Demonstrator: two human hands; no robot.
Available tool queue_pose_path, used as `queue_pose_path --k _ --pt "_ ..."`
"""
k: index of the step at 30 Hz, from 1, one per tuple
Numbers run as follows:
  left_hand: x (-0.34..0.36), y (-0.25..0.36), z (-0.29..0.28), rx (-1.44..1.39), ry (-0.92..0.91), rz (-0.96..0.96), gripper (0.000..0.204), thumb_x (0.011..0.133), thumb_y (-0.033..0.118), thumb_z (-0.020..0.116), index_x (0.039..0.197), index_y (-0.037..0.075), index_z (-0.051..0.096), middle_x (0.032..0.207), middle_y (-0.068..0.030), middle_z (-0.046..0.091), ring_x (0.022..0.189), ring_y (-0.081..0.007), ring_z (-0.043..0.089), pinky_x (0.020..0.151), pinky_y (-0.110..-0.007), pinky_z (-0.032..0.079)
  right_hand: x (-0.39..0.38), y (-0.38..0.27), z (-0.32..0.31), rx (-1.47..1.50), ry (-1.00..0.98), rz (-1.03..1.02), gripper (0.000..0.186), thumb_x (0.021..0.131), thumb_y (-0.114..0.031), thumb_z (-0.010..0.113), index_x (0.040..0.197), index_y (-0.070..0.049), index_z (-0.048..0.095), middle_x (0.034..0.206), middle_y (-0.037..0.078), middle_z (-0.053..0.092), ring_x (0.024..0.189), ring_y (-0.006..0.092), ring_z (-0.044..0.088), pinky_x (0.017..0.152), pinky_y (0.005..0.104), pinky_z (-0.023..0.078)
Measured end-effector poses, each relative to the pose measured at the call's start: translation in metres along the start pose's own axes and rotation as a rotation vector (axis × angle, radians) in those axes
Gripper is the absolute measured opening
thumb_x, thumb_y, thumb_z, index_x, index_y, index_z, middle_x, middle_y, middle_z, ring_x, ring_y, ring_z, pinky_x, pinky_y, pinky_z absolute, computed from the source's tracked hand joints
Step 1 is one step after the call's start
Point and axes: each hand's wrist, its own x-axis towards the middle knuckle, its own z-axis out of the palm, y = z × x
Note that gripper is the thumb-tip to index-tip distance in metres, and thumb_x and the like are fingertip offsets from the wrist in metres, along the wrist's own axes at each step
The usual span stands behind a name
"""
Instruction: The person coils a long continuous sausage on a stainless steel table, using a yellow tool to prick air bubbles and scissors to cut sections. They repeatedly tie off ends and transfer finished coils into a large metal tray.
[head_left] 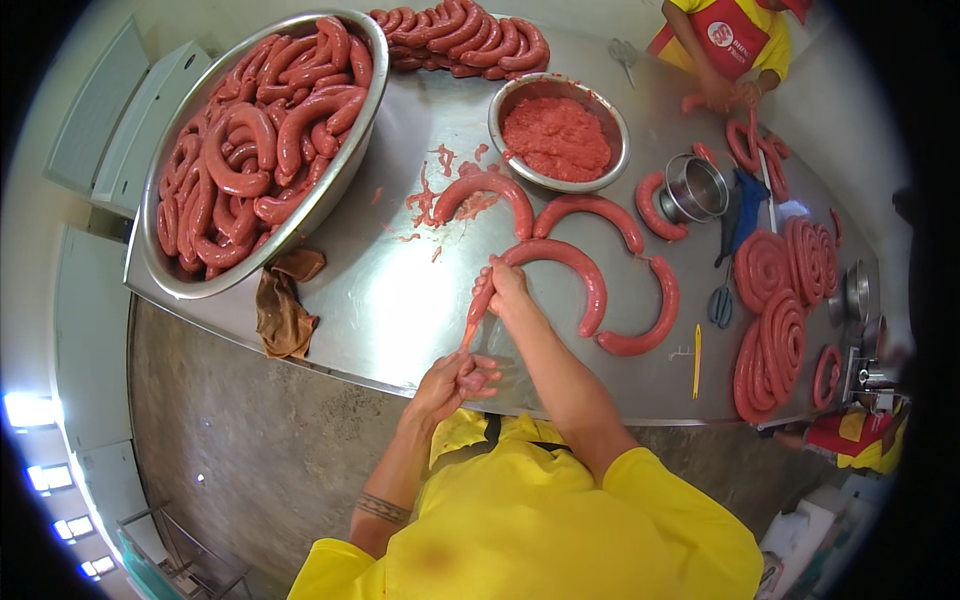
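Observation:
A long red sausage (568,262) curves over the steel table, and my right hand (508,288) is wrapped round it near one end. Past that fist the filling thins into a narrow pale casing end (468,338). My left hand (455,385), nearer my body at the table's front edge, has its fingers curled round that casing end. Other filled sausages, a short curved one (487,188), one behind (590,205) and one at right (660,310), lie close by. Scraps of red meat (430,200) are scattered left of them.
A large steel basin (375,120) heaped with sausages stands left, a brown cloth (285,310) beside it. Further back are a bowl of red mince (620,150) and piled sausages (470,35). Rightward lie a yellow stick (697,360), blue-handled scissors (721,305) and coiled sausages (770,355). A co-worker's hands (730,95) handle sausage.

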Motion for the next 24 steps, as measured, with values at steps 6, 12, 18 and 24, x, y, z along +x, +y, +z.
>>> queue_pose_path --k 6,12,18,24 --pt "-0.036 -0.037 -0.071 -0.259 0.091 0.019 0.042 0.110 0.031 0.041 0.077 0.006 0.049 0.097 -0.0197 0.068 0.092 -0.0338 0.069 0.082 -0.046 0.061 0.014 -0.026 -0.006 -0.041 -0.027 -0.032 0.030 0.102 -0.031 0.059 0.087 -0.007 0.048 0.068 0.004 0.050 0.054 0.0174 0.048 0.051 0.0371 0.043" --pt "-0.057 0.003 -0.069 0.117 0.443 0.143 0.038 0.108 0.030 0.046 0.079 0.006 0.051 0.095 -0.0177 0.068 0.085 -0.0295 0.069 0.078 -0.042 0.059 -0.003 -0.068 -0.057 -0.885 -0.469 -0.312 0.031 0.096 -0.032 0.068 0.095 -0.001 0.065 0.085 0.015 0.069 0.073 0.0163 0.063 0.065 0.0322 0.049" --pt "-0.012 0.113 0.108 0.458 0.174 1.059 0.034 0.107 0.032 0.049 0.092 0.002 0.051 0.096 -0.0163 0.068 0.086 -0.0231 0.069 0.077 -0.036 0.058 -0.085 -0.059 -0.157 -1.104 -0.345 -0.201 0.023 0.090 -0.018 0.073 0.106 -0.004 0.064 0.088 0.005 0.068 0.069 0.0112 0.063 0.060 0.0279 0.049" --pt "0.108 0.187 0.248 0.889 0.106 1.523 0.032 0.100 0.025 0.059 0.113 -0.004 0.064 0.107 -0.0167 0.070 0.091 -0.0251 0.068 0.079 -0.037 0.053 -0.114 -0.059 -0.210 -1.067 -0.344 -0.300 0.012 0.094 -0.010 0.062 0.103 -0.003 0.062 0.085 0.003 0.066 0.069 0.0110 0.063 0.060 0.0273 0.049"
